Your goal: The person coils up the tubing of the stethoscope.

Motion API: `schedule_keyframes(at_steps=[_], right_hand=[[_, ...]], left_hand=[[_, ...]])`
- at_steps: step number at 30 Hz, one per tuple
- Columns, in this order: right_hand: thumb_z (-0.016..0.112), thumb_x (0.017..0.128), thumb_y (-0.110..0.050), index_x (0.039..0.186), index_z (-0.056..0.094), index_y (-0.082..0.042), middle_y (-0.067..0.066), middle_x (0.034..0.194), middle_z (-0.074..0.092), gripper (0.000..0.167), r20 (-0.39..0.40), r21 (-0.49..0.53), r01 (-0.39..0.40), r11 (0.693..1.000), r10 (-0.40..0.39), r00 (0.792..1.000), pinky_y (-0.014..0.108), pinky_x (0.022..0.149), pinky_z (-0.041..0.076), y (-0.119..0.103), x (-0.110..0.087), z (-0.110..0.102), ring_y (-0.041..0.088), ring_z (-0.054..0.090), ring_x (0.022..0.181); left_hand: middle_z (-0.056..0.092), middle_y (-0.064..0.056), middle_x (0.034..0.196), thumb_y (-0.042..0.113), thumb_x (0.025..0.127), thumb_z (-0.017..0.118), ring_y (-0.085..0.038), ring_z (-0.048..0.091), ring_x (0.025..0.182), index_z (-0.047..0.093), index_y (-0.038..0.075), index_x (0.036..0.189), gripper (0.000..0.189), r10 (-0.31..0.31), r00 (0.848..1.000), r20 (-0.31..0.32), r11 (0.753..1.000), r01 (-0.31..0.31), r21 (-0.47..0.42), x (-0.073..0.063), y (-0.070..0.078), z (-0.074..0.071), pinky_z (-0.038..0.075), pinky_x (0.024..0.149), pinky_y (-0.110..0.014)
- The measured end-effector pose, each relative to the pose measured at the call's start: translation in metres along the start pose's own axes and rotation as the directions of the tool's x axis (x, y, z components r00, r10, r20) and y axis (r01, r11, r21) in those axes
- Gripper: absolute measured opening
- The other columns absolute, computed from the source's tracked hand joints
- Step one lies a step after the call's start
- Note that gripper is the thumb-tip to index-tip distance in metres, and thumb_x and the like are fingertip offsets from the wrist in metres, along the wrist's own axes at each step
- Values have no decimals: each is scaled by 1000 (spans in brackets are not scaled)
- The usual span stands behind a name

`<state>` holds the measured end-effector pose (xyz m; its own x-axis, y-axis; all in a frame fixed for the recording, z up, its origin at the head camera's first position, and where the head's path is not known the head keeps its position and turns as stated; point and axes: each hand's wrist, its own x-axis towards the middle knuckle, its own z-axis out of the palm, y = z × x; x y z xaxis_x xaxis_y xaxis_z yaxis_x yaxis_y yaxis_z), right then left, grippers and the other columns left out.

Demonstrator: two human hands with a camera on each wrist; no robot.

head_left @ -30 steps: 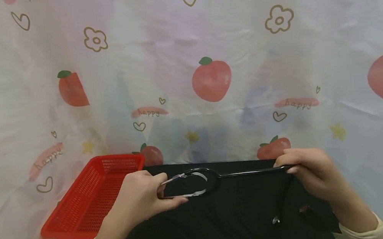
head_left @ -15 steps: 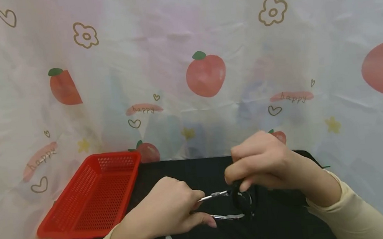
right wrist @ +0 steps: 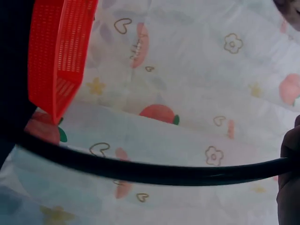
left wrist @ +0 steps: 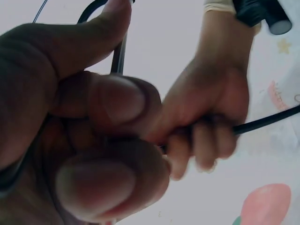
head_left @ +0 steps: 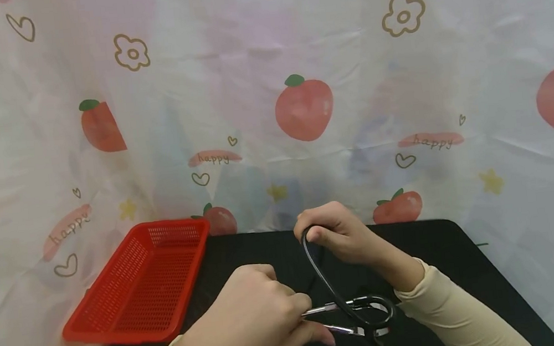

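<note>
A stethoscope with black tubing (head_left: pixel 323 277) and silver metal ear tubes (head_left: pixel 339 329) is held between both hands, low in the middle of the head view. My left hand (head_left: pixel 251 323) grips the metal ear tubes, their far ends hidden inside the fingers. Higher up and further away, my right hand (head_left: pixel 345 239) pinches the black tubing, which bends over at the fingers and loops around the ear tubes' other end. In the left wrist view the right fingers curl around the tubing (left wrist: pixel 269 123). The right wrist view has the tubing (right wrist: pixel 187 175) running across. The chest piece cannot be made out.
A red perforated plastic basket (head_left: pixel 117 334) stands to the left on the black table (head_left: pixel 466 266). Behind the table hangs a pale curtain (head_left: pixel 344 38) printed with fruit, hearts and flowers. A thin green thing (head_left: pixel 482 244) shows past the table's right edge.
My right hand has come from the far right to the middle, bending the tubing back over the ear tubes, and then risen. The left hand has moved right and lower, still gripping the ear tubes.
</note>
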<state>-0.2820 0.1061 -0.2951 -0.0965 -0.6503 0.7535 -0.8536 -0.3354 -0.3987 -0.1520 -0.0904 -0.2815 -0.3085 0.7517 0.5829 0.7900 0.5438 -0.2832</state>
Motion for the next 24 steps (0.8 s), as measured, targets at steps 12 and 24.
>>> schedule_keyframes(at_steps=[12, 24], right_hand=[[45, 110, -30, 90, 62, -6, 4, 67, 44, 36, -37, 118, -33, 993, 37, 999, 25, 52, 39, 13, -42, 21, 13, 41, 55], [41, 103, 13, 86, 55, -18, 1, 63, 38, 38, -144, -25, -437, 899, 430, 891, 21, 49, 34, -13, -104, 40, 2, 31, 53]], left_hand=[[34, 17, 45, 49, 81, 87, 6, 26, 44, 41, 27, 50, 59, -203, 959, -197, 959, 153, -239, -22, -17, 4, 25, 55, -10], [22, 14, 47, 49, 79, 86, 7, 16, 50, 33, 22, 48, 67, -542, 822, -175, 820, 472, -322, -48, -43, 32, 13, 47, -16]])
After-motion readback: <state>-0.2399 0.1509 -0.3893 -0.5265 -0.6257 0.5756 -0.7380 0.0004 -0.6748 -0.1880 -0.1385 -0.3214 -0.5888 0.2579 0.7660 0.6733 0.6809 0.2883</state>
